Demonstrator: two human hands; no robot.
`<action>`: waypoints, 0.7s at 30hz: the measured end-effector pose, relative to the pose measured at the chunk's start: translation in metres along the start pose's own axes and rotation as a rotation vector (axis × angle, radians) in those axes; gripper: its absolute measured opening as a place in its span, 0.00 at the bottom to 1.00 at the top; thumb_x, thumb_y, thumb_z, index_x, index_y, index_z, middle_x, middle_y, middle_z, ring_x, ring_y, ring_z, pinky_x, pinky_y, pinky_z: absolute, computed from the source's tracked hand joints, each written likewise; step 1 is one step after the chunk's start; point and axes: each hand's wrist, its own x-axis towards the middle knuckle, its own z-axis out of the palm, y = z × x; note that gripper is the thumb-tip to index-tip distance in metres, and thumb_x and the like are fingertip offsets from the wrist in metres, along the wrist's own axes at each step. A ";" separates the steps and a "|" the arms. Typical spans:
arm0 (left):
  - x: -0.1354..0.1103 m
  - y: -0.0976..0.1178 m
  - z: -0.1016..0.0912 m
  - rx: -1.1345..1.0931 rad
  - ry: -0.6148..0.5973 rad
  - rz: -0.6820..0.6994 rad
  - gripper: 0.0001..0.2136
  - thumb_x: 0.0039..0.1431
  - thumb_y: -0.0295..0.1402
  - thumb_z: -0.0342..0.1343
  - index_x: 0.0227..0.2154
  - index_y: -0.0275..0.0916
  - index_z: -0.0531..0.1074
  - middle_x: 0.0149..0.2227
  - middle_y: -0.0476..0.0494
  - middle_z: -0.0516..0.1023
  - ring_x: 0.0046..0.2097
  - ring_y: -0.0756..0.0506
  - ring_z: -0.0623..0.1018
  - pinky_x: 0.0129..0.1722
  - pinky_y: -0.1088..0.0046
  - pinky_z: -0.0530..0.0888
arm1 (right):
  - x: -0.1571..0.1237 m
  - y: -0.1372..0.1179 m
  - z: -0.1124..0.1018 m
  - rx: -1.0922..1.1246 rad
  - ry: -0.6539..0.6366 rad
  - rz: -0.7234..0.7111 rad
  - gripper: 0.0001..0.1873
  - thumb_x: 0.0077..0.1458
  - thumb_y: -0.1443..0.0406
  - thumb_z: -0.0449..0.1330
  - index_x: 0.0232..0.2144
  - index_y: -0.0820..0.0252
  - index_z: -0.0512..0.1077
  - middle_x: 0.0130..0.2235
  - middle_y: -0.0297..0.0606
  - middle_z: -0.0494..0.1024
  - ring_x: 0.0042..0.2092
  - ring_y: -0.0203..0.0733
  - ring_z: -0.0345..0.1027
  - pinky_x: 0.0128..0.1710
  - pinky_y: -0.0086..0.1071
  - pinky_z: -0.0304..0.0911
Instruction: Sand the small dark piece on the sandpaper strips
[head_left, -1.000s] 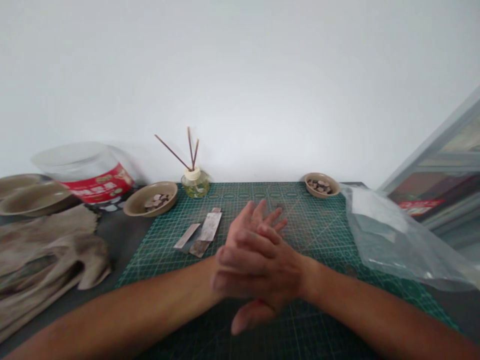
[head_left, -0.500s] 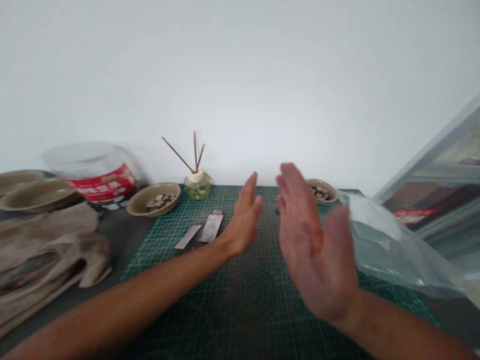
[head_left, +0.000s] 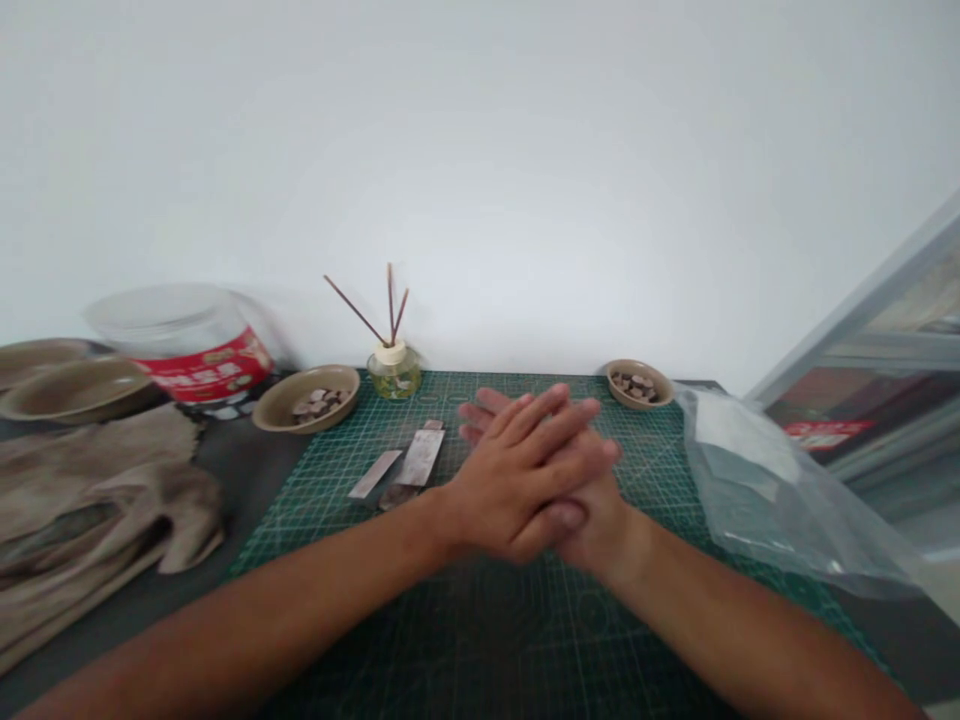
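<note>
Above the green cutting mat (head_left: 645, 620) my two hands meet palm to palm. My left hand (head_left: 517, 480) lies over my right hand, its fingers spread and pointing up to the right. Most of my right hand (head_left: 600, 505) is covered by it; its stretched fingertips show beyond the left knuckles, and its thumb is hard to make out. Nothing is visible between the palms. Left of them on the mat lie a pale narrow strip (head_left: 376, 474) and a wider whitish flat piece (head_left: 421, 456), with a small dark item (head_left: 397, 495) below.
A reed diffuser (head_left: 395, 370) stands by the wall. Small chips fill part of the left bowl (head_left: 270, 408) and the right bowl (head_left: 656, 400). A red-labelled plastic jar (head_left: 206, 375), other bowls (head_left: 75, 395) and a brown cloth (head_left: 127, 480) sit left. A clear plastic bag (head_left: 765, 500) lies right.
My hands were apart, palms facing each other. They have come together, the left now laid over the right, and the right has moved left and away from the camera.
</note>
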 end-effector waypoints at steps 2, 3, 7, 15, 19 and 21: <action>-0.009 -0.013 0.005 0.187 0.036 -0.090 0.27 0.68 0.41 0.45 0.68 0.46 0.53 0.71 0.40 0.52 0.72 0.33 0.48 0.69 0.48 0.46 | -0.001 -0.015 -0.006 0.341 -0.019 0.147 0.34 0.65 0.43 0.37 0.60 0.48 0.68 0.60 0.35 0.73 0.69 0.46 0.52 0.66 0.55 0.54; -0.013 -0.018 0.007 0.223 0.075 -0.157 0.27 0.69 0.39 0.44 0.68 0.45 0.51 0.71 0.39 0.52 0.72 0.35 0.49 0.69 0.49 0.47 | 0.000 -0.019 -0.010 0.466 -0.086 0.213 0.37 0.65 0.42 0.33 0.61 0.49 0.66 0.60 0.37 0.73 0.69 0.47 0.53 0.65 0.56 0.55; -0.026 -0.028 0.019 0.062 0.296 -0.423 0.30 0.69 0.39 0.47 0.69 0.41 0.44 0.70 0.33 0.51 0.70 0.39 0.53 0.68 0.53 0.54 | 0.002 -0.011 -0.026 0.878 -0.197 0.408 0.49 0.60 0.38 0.22 0.64 0.54 0.62 0.65 0.41 0.67 0.67 0.48 0.56 0.66 0.52 0.54; -0.031 -0.023 0.026 -0.239 0.342 -0.812 0.17 0.71 0.40 0.45 0.57 0.42 0.68 0.50 0.42 0.77 0.51 0.45 0.77 0.54 0.65 0.73 | -0.013 0.032 -0.023 1.108 -0.184 0.536 0.44 0.61 0.38 0.27 0.62 0.53 0.63 0.64 0.41 0.68 0.63 0.45 0.63 0.67 0.48 0.50; -0.029 -0.025 0.025 -0.242 0.249 -0.864 0.22 0.63 0.38 0.57 0.58 0.43 0.65 0.45 0.45 0.78 0.44 0.45 0.79 0.46 0.67 0.77 | -0.015 0.036 -0.022 1.128 -0.168 0.556 0.44 0.62 0.38 0.28 0.61 0.54 0.64 0.62 0.43 0.70 0.62 0.48 0.64 0.64 0.49 0.54; -0.028 -0.024 0.026 -0.241 0.214 -0.837 0.29 0.57 0.36 0.62 0.61 0.44 0.62 0.52 0.43 0.76 0.51 0.42 0.77 0.51 0.66 0.76 | -0.015 0.036 -0.023 1.095 -0.169 0.555 0.44 0.62 0.38 0.28 0.62 0.54 0.63 0.62 0.44 0.70 0.62 0.49 0.65 0.63 0.50 0.55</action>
